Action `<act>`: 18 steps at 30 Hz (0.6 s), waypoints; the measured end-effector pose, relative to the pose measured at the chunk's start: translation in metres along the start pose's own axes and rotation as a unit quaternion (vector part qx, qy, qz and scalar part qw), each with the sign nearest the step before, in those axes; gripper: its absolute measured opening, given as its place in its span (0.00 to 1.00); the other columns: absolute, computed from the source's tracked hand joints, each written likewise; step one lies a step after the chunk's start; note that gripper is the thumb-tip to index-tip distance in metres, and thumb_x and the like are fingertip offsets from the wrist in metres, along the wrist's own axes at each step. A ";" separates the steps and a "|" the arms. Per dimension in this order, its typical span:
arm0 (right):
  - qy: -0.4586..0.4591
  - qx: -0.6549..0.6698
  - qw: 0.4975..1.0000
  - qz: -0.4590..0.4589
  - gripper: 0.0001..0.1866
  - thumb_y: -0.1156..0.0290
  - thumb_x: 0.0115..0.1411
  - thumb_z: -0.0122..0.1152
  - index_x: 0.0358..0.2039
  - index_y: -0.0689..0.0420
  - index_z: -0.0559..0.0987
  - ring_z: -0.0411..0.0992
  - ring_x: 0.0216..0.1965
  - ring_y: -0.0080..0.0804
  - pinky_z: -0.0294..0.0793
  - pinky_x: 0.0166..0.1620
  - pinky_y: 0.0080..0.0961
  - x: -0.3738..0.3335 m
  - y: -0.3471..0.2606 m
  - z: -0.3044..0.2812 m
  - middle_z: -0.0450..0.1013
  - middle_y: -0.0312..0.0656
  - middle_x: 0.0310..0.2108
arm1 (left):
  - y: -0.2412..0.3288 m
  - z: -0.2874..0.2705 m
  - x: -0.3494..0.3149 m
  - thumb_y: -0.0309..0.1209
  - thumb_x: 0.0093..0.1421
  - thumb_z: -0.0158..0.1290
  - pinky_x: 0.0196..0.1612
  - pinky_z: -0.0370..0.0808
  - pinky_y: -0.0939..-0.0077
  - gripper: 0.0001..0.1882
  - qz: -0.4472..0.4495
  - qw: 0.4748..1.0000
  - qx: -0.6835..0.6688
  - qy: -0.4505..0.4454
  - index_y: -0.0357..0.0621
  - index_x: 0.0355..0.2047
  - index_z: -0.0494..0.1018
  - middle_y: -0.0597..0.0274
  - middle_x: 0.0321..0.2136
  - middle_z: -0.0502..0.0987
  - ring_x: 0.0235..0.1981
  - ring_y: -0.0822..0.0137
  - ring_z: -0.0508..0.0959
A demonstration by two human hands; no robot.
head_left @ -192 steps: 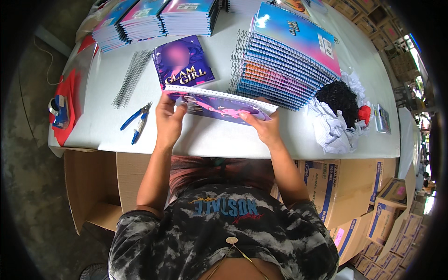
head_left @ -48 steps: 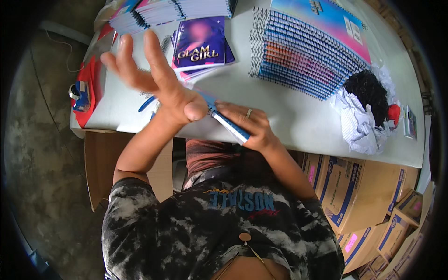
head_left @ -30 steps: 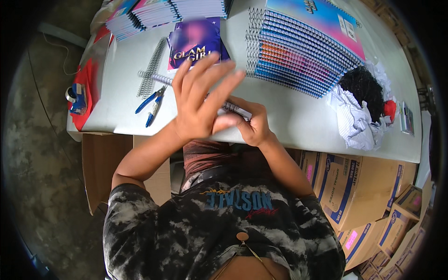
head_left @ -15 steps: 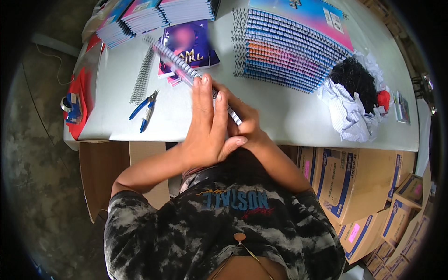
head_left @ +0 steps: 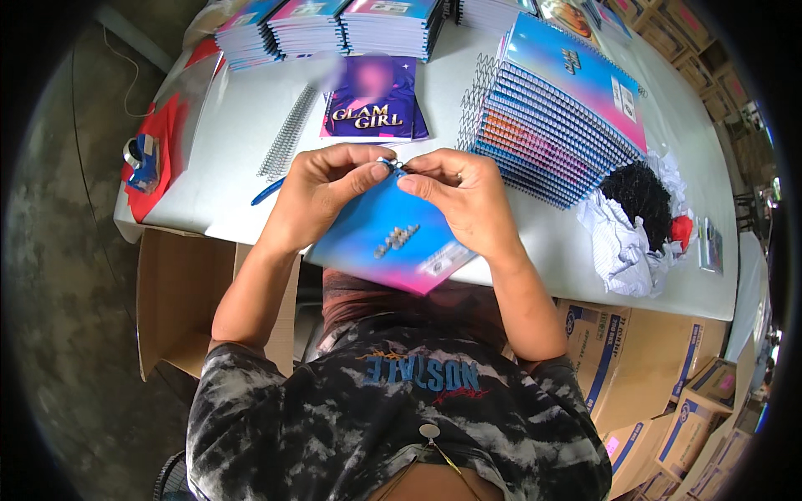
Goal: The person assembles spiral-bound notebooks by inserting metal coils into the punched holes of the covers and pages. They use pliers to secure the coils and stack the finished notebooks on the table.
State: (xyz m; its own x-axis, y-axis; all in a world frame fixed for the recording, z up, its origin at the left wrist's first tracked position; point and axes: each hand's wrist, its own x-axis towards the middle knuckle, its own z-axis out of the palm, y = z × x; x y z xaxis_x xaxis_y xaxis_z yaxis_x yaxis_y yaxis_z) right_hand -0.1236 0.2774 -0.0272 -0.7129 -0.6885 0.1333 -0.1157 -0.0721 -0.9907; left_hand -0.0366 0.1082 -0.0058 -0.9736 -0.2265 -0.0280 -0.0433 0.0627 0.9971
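Left hand (head_left: 322,190) and right hand (head_left: 469,199) pinch a notebook (head_left: 372,219) over the table's near edge (head_left: 213,199). Uneven pressure could bend its wire (head_left: 399,165).

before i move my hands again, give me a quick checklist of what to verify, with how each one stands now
1. Left hand grips the notebook: ok, thumb and fingers pinch its far corner.
2. Right hand steadies it: ok, pinching close beside the left.
3. End of the binding wire neatly set: cannot tell, the hands cover most of it.
4. Notebook wholly over the table: not ok, its near corner shows past the edge.
5. Blue-handled tool fully in sight: not ok, only part of a handle shows beside the left forearm.
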 end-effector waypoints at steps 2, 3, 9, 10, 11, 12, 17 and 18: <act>0.054 0.059 0.997 -0.003 0.08 0.80 0.46 0.66 0.29 0.64 0.76 0.71 0.26 0.17 0.71 0.30 0.16 -0.002 0.004 0.007 0.75 0.38 0.24 | -0.004 -0.002 0.005 0.25 0.55 0.55 0.41 0.68 0.83 0.09 0.001 0.999 -0.022 -0.039 0.38 0.37 0.74 0.66 0.32 0.76 0.34 0.78 0.72; 0.079 0.071 0.994 -0.004 0.09 0.84 0.43 0.67 0.26 0.63 0.75 0.72 0.26 0.19 0.72 0.31 0.16 -0.002 0.002 0.009 0.74 0.38 0.24 | -0.004 -0.003 0.007 0.25 0.54 0.55 0.41 0.68 0.83 0.08 0.007 0.998 -0.040 -0.057 0.39 0.36 0.74 0.67 0.32 0.76 0.34 0.78 0.72; 0.122 -0.020 0.990 -0.074 0.11 0.86 0.42 0.65 0.25 0.64 0.72 0.72 0.26 0.21 0.73 0.32 0.18 -0.009 0.000 0.023 0.71 0.37 0.25 | -0.002 -0.007 0.019 0.15 0.45 0.48 0.35 0.66 0.85 0.08 0.036 0.992 -0.036 -0.115 0.42 0.24 0.70 0.73 0.26 0.68 0.29 0.81 0.67; 0.130 -0.038 0.987 -0.092 0.11 0.86 0.42 0.65 0.25 0.64 0.72 0.72 0.26 0.21 0.73 0.31 0.18 -0.009 0.000 0.024 0.70 0.38 0.25 | 0.002 -0.006 0.020 0.15 0.45 0.48 0.34 0.65 0.85 0.08 0.052 0.991 -0.017 -0.119 0.42 0.24 0.70 0.73 0.26 0.68 0.29 0.82 0.67; 0.138 -0.057 0.983 -0.109 0.11 0.86 0.42 0.65 0.25 0.64 0.72 0.72 0.26 0.21 0.73 0.31 0.19 -0.010 0.001 0.024 0.70 0.38 0.26 | 0.005 -0.003 0.022 0.15 0.44 0.47 0.34 0.65 0.85 0.08 0.068 0.990 0.002 -0.124 0.42 0.23 0.69 0.73 0.26 0.68 0.28 0.82 0.66; 0.147 -0.076 0.978 -0.127 0.12 0.87 0.41 0.65 0.25 0.64 0.72 0.72 0.26 0.21 0.73 0.31 0.19 -0.011 0.001 0.023 0.69 0.38 0.26 | 0.008 -0.002 0.023 0.15 0.44 0.47 0.33 0.65 0.85 0.08 0.084 0.988 0.022 -0.130 0.42 0.23 0.69 0.73 0.26 0.67 0.28 0.82 0.66; 0.306 0.076 0.912 -0.262 0.14 0.80 0.52 0.60 0.39 0.61 0.70 0.68 0.33 0.20 0.70 0.36 0.17 -0.012 -0.022 -0.021 0.68 0.36 0.32 | 0.051 0.007 0.035 0.31 0.49 0.61 0.41 0.70 0.78 0.27 0.334 0.884 0.321 0.058 0.40 0.48 0.64 0.56 0.41 0.70 0.42 0.69 0.71; 0.375 0.137 0.861 -0.316 0.15 0.78 0.54 0.58 0.43 0.60 0.68 0.67 0.35 0.20 0.68 0.38 0.16 -0.007 -0.039 -0.036 0.68 0.36 0.33 | 0.056 0.008 0.041 0.36 0.50 0.62 0.41 0.71 0.75 0.36 0.368 0.843 0.354 0.167 0.39 0.55 0.58 0.50 0.43 0.70 0.46 0.64 0.71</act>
State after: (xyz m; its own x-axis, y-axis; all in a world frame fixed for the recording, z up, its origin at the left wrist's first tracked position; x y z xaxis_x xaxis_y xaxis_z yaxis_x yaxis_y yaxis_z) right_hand -0.1394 0.3113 0.0114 -0.8252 0.2029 0.5271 -0.5502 -0.4995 -0.6692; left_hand -0.0808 0.1101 0.0487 -0.6834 -0.1264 0.7190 0.3070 0.8438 0.4401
